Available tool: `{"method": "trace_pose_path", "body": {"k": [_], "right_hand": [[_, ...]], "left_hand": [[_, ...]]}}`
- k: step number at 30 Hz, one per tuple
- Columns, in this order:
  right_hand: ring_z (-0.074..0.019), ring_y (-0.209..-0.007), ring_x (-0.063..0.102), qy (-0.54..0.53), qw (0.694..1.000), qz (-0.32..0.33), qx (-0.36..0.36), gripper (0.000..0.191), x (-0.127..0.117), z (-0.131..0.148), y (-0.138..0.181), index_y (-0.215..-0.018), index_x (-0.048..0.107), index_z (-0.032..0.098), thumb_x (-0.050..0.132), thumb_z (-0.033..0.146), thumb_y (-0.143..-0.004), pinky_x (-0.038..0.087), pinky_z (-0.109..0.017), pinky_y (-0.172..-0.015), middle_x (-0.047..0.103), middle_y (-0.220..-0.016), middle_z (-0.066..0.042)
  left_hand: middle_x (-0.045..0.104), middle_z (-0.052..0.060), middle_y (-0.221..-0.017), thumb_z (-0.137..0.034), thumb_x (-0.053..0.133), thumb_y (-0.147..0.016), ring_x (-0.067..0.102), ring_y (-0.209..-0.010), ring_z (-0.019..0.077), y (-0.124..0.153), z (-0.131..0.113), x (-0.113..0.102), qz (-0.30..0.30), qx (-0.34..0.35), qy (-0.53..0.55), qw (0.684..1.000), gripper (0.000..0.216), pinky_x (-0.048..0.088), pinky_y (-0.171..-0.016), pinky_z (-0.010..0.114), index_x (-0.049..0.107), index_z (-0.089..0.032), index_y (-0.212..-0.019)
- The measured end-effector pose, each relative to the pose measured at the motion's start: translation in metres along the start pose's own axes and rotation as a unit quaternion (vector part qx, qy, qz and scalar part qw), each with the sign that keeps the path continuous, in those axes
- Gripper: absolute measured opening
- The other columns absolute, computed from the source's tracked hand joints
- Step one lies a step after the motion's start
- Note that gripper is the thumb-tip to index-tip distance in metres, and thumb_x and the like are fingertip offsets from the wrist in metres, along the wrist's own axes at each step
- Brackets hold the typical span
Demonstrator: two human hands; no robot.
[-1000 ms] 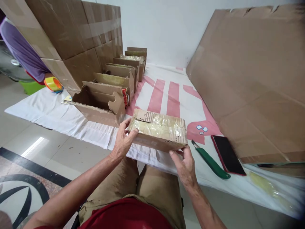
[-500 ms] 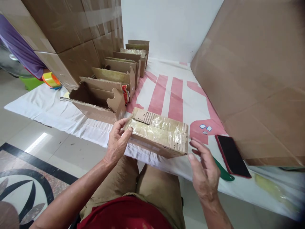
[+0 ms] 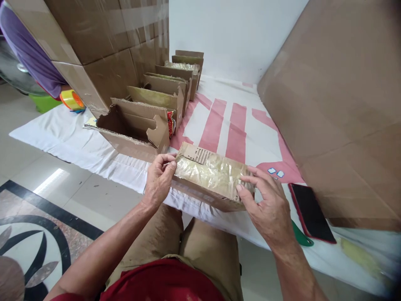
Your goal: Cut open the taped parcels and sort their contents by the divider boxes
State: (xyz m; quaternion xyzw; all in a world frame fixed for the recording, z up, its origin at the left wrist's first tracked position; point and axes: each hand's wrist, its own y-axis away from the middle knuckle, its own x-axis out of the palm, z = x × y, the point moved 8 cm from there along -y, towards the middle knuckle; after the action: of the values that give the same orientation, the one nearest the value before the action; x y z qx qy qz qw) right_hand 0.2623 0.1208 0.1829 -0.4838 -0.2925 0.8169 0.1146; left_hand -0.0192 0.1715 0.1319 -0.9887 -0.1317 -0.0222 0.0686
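A long cardboard box (image 3: 213, 171), its top covered with shiny clear tape, lies near the front edge of the cloth-covered table. My left hand (image 3: 159, 175) is closed at its left end, with thumb and fingertips at the upper corner. My right hand (image 3: 266, 196) touches the right end; its fingers are spread over the taped top and the thumb rests near the front edge. Just beyond my left hand stands an open-topped cardboard box (image 3: 134, 148) with cut-out notches in its sides.
Several more cardboard boxes (image 3: 156, 98) run back in a row. Tall cardboard panels (image 3: 338, 104) flank the table. A phone (image 3: 311, 213) and a green-handled tool (image 3: 302, 236) lie at right. A tape roll (image 3: 72, 99) sits at left, near a person in purple (image 3: 34, 50).
My right hand has moved left from beside the box onto its right end. My left hand stays at the left end. The whole view has shifted slightly.
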Motion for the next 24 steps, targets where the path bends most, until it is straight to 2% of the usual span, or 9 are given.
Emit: {"method": "trace_pose_path", "body": {"k": [4,7,10,13,16,20,22,24], "right_hand": [[-0.0304,-0.116,0.065,-0.013,1.000,-0.010,-0.001,0.016,-0.002,0.002,0.001,-0.104,0.064,0.023,0.062,0.037,-0.096,0.052,-0.052,-0.100,0.072,-0.126,-0.013],[-0.0300,-0.120,0.065,-0.045,0.999,-0.005,0.023,0.015,-0.003,0.001,0.002,-0.105,0.061,0.024,0.063,0.037,-0.097,0.051,-0.052,-0.102,0.070,-0.130,-0.013],[-0.0294,-0.125,0.063,-0.081,0.996,-0.013,0.040,0.014,-0.005,0.001,0.004,-0.105,0.060,0.025,0.063,0.035,-0.097,0.050,-0.052,-0.104,0.067,-0.135,-0.013],[-0.0291,-0.126,0.063,-0.094,0.995,-0.025,0.038,0.012,-0.005,0.002,0.004,-0.104,0.060,0.024,0.063,0.033,-0.097,0.050,-0.051,-0.104,0.067,-0.135,-0.013],[-0.0301,-0.126,0.063,-0.096,0.994,-0.032,0.030,0.011,-0.005,0.004,0.002,-0.102,0.062,0.024,0.063,0.032,-0.096,0.050,-0.053,-0.104,0.068,-0.134,-0.013],[-0.0299,-0.128,0.061,-0.103,0.994,-0.024,0.030,0.013,-0.010,0.000,0.003,-0.105,0.066,0.024,0.058,0.034,-0.100,0.046,-0.053,-0.108,0.068,-0.134,-0.012],[-0.0285,-0.129,0.061,-0.101,0.993,-0.031,0.044,0.018,-0.020,-0.014,0.011,-0.111,0.067,0.024,0.056,0.034,-0.101,0.045,-0.051,-0.111,0.068,-0.135,-0.011],[-0.0273,-0.125,0.064,-0.080,0.994,-0.023,0.067,0.021,-0.028,-0.039,0.025,-0.113,0.068,0.025,0.056,0.035,-0.100,0.047,-0.048,-0.108,0.071,-0.130,-0.010]], "left_hand": [[0.071,0.008,-0.122,-0.037,0.066,-0.090,0.066,-0.112,0.0223,0.009,-0.002,0.004,-0.022,0.021,0.027,0.999,0.016,0.048,-0.098,0.035,0.063,-0.022,-0.092],[0.069,0.009,-0.126,-0.038,0.066,-0.090,0.064,-0.118,0.0236,0.011,-0.004,0.005,-0.032,0.046,0.040,0.998,0.017,0.047,-0.102,0.037,0.063,-0.022,-0.092],[0.070,0.007,-0.117,-0.041,0.069,-0.088,0.064,-0.115,0.0229,0.010,-0.004,0.002,-0.038,0.062,0.049,0.996,0.020,0.048,-0.101,0.036,0.063,-0.022,-0.090],[0.069,0.003,-0.098,-0.038,0.071,-0.086,0.066,-0.096,0.0189,0.008,-0.002,-0.002,-0.039,0.050,0.043,0.997,0.018,0.050,-0.089,0.032,0.064,-0.022,-0.091],[0.067,0.001,-0.087,-0.033,0.070,-0.086,0.063,-0.082,0.0159,0.004,-0.004,-0.001,-0.012,0.037,-0.003,0.999,0.015,0.049,-0.080,0.029,0.064,-0.021,-0.093],[0.066,-0.001,-0.088,-0.028,0.069,-0.084,0.065,-0.086,0.0168,-0.002,-0.020,0.003,0.010,0.075,-0.092,0.993,0.033,0.050,-0.085,0.032,0.060,-0.021,-0.115],[0.067,0.000,-0.088,-0.027,0.066,-0.084,0.065,-0.086,0.0178,-0.005,-0.028,0.006,0.016,0.098,-0.168,0.981,0.032,0.050,-0.087,0.034,0.062,-0.021,-0.115],[0.070,0.002,-0.091,-0.028,0.064,-0.084,0.065,-0.088,0.0200,-0.006,-0.033,0.009,0.021,0.119,-0.249,0.961,0.023,0.049,-0.087,0.036,0.066,-0.021,-0.106]]}}
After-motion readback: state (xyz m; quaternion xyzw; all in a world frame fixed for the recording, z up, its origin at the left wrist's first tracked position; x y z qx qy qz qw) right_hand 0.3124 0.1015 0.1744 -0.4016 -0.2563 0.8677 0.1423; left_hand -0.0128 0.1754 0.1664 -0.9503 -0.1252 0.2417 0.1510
